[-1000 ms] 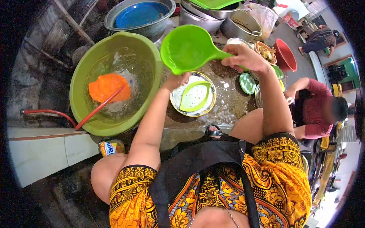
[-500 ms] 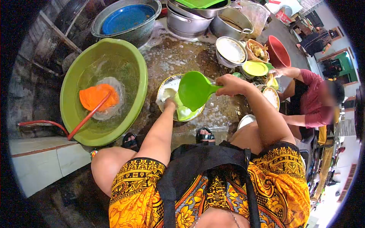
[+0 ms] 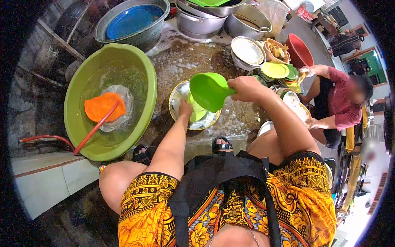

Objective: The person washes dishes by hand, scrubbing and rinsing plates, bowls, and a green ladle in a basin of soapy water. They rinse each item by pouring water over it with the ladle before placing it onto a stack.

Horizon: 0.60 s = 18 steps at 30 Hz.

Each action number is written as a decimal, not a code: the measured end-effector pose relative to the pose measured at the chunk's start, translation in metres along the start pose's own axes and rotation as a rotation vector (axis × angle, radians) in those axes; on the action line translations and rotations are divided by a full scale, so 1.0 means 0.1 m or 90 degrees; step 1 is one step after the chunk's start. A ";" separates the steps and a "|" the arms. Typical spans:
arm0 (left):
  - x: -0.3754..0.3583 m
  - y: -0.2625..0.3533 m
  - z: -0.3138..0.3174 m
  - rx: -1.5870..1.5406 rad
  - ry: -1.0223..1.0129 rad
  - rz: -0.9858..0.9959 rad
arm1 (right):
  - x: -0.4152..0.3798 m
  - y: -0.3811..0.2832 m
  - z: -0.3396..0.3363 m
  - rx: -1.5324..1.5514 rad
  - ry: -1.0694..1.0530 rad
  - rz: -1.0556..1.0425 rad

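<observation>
My right hand (image 3: 249, 88) is closed round the handle of a green water dipper (image 3: 209, 91), which is tilted above a round tray with a yellow rim (image 3: 174, 111) on the wet floor. A light green plate (image 3: 199, 113) lies over the tray, partly hidden by the dipper. My left hand (image 3: 185, 108) reaches into the tray and grips this plate at its left edge; the fingertips are partly hidden. Suds and water show on the tray's surface.
At left stands a big olive-green basin (image 3: 153, 82) of water, with an orange dipper (image 3: 105, 107) and a red hose (image 3: 96, 128). Metal pots (image 3: 201, 25) and a grey tub (image 3: 96, 31) stand behind. At right, a person (image 3: 345, 99) handles dishes beside stacked plates (image 3: 275, 70) and a red basin (image 3: 299, 51).
The tray shows less white foam than before. My left hand has shifted slightly up on the light green plate, and the dipper has moved a little left and up. The other person's hands moved too.
</observation>
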State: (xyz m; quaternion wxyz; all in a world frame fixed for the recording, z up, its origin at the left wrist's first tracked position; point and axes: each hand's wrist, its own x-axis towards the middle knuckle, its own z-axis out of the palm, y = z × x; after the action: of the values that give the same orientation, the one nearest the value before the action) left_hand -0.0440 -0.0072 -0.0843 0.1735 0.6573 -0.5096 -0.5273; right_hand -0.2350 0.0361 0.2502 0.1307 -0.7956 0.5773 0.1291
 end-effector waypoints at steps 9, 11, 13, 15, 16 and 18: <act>-0.36 1.07 -0.51 0.358 0.093 0.287 | -0.02 -0.37 -0.24 -0.209 0.173 0.073; -0.47 1.24 -0.67 0.351 0.173 0.326 | 0.03 -0.36 -0.28 -0.238 0.211 0.121; -0.54 1.37 -0.90 0.349 0.261 0.357 | 0.11 -0.32 -0.34 -0.225 0.237 0.181; -0.60 1.51 -1.19 0.306 0.374 0.404 | 0.17 -0.33 -0.40 -0.162 0.292 0.225; -0.64 1.58 -1.39 0.309 0.388 0.395 | 0.20 -0.36 -0.45 -0.137 0.324 0.228; -0.77 1.72 -1.81 0.105 0.460 0.360 | 0.33 -0.40 -0.45 -0.094 0.382 0.233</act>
State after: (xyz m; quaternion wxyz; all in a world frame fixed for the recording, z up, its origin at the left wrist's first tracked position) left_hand 0.0357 -0.0693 0.1568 0.4240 0.6459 -0.6158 -0.1541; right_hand -0.1849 0.0028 0.2830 -0.1278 -0.6889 0.7119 -0.0480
